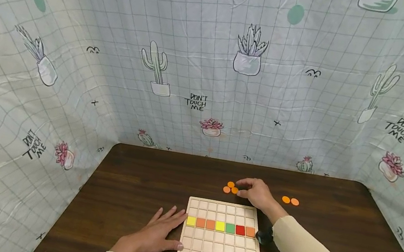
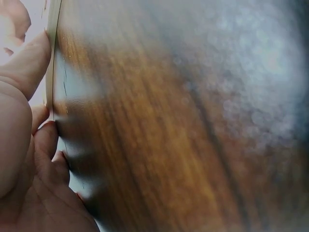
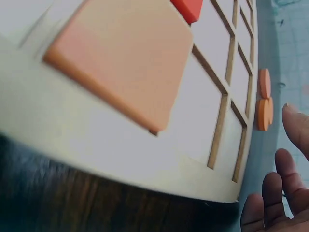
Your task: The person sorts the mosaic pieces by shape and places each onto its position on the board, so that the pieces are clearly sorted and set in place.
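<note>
Left grip (image 1: 153,236), nearest the body, lies with fingers spread on the dark worktop (image 1: 89,223), the thumb at the left edge of the wooden board (image 1: 217,249); it pinches nothing and seems to be steadying the board. Across the board, in the third row from its far edge, runs a row of seven coloured squares (image 1: 220,226): yellow, orange, orange, yellow, green, red, orange from left to right. All the other slots that show are bare.

Just past the board's far edge is the right grip (image 1: 258,193), its thumb and fingers parted with nothing pinched between them. Three orange discs (image 1: 231,185) lie close together just beyond the thumb and forefinger; whether skin touches the nearest one, I cannot tell. Off to the right of that hand, well apart, two more orange discs (image 1: 286,200) sit side by side. Behind everything hangs a sheet (image 1: 194,75) printed with potted cacti.

I judge the step in hand to be reaching for or arranging the discs. Next, picking one up would call for bringing thumb and forefinger together on its rim, without nudging its neighbours.
</note>
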`<state>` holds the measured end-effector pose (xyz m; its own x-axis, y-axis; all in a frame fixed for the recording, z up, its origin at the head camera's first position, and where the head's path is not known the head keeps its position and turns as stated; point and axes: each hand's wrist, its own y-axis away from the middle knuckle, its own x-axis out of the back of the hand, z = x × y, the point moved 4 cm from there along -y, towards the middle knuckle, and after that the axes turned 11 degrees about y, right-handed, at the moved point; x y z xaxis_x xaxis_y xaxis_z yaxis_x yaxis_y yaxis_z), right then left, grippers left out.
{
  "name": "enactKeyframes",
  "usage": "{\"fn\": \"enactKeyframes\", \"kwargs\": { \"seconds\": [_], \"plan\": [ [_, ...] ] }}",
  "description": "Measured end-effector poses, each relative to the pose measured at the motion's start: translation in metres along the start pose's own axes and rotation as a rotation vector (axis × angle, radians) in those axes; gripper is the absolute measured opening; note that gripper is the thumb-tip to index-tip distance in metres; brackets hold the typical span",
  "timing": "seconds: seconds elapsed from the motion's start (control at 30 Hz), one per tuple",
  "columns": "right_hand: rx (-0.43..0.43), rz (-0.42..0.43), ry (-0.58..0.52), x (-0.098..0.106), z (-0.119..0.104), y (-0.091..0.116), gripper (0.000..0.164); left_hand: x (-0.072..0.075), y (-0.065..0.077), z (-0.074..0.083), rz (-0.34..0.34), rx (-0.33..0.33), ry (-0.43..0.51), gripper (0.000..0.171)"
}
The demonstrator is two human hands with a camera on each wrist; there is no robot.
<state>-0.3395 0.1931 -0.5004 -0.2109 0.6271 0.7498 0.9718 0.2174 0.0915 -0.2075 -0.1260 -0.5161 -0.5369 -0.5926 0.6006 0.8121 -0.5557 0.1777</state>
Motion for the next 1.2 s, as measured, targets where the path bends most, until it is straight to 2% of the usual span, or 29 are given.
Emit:
{"fn": "enactKeyframes", "kwargs": {
  "seconds": [0.37,0.7,0.97,1.2],
  "plan": [
    [-0.025,0.002,0.025,-0.009,0.002,-0.003,0.034,-0.004,0.002,0.001,0.009,0.022,-0.004,0.088],
    [-0.022,0.03,0.066,-0.011,0.004,-0.007,0.031,-0.003,0.001,0.0,0.003,-0.004,0.018,0.09],
    [-0.034,0.048,0.105,-0.014,0.005,-0.01,0.021,-0.004,0.0,-0.005,0.016,-0.012,0.032,0.09],
    [-0.031,0.04,0.108,-0.012,0.003,-0.01,0.016,0.0,0.0,0.0,-0.004,0.0,0.021,0.091]
  ]
}}
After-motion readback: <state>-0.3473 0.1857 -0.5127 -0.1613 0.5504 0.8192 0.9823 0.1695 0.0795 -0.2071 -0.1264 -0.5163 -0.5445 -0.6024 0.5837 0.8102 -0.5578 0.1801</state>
